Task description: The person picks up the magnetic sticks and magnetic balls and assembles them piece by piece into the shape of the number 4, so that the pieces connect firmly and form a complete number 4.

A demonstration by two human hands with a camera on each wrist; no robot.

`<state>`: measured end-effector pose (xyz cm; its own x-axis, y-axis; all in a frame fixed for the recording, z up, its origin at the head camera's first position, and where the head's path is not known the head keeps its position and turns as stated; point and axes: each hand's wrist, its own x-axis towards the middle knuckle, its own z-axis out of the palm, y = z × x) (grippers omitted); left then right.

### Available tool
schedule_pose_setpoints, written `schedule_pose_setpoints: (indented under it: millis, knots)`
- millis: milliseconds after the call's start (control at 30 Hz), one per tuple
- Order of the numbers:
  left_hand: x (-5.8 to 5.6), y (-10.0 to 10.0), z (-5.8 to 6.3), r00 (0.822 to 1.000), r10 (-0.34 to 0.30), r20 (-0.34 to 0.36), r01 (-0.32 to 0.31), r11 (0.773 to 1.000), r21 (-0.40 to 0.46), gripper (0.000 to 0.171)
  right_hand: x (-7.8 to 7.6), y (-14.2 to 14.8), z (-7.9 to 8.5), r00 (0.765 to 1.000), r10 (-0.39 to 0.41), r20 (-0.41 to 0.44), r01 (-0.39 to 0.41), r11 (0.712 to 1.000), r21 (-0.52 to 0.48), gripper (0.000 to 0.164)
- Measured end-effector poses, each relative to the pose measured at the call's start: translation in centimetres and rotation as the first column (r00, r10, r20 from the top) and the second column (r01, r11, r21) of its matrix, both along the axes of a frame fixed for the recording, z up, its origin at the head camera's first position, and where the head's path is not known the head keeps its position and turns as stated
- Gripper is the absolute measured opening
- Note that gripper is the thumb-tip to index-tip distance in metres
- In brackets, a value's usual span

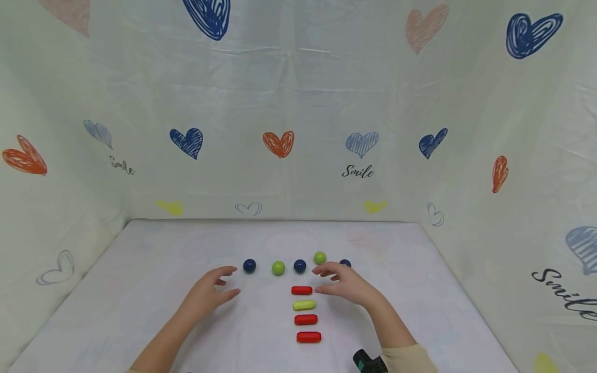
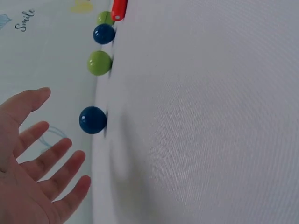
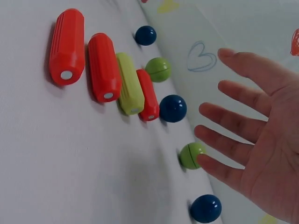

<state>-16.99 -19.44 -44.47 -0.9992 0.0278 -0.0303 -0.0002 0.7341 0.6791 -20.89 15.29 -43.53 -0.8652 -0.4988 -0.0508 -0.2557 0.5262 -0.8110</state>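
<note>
The grip of the left hand and that of the right hand both stand apart, fingers spread, above the white tabletop. Between them, nearer the right, three red sticks and one yellow stick lie in a column. Beyond these, three blue balls alternate with two green balls in a loose row.

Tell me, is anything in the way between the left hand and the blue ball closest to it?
Nothing visible is in the way. Only a small gap over the white tabletop separates the left hand from the nearest blue ball.
</note>
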Motion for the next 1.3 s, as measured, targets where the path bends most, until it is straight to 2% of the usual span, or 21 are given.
schedule_pose_setpoints:
  millis: [167,500,733,1300]
  knots:
    - [-0.2,0.4,0.0,0.999,0.011,-0.034,-0.009,0.999,0.053,0.046,-0.2,-1.2,0.1,1.000,0.004,0.024,-0.004,1.000,0.014,0.039]
    - [-0.3,1.1,-0.3,0.998,0.030,-0.048,-0.026,0.996,0.082,0.037,-0.6,-3.2,-0.6,1.000,-0.009,0.015,0.008,0.998,0.056,0.037]
    - [-0.4,1.6,-0.7,0.999,0.009,-0.050,-0.004,0.995,0.102,0.036,-1.1,-4.4,-1.6,0.998,-0.063,0.028,0.060,0.995,0.075,0.031]
    - [-0.1,3.8,-1.5,0.997,-0.072,-0.008,0.072,0.989,0.127,0.033,-1.8,-5.3,-3.1,0.995,-0.092,0.041,0.089,0.993,0.080,0.023]
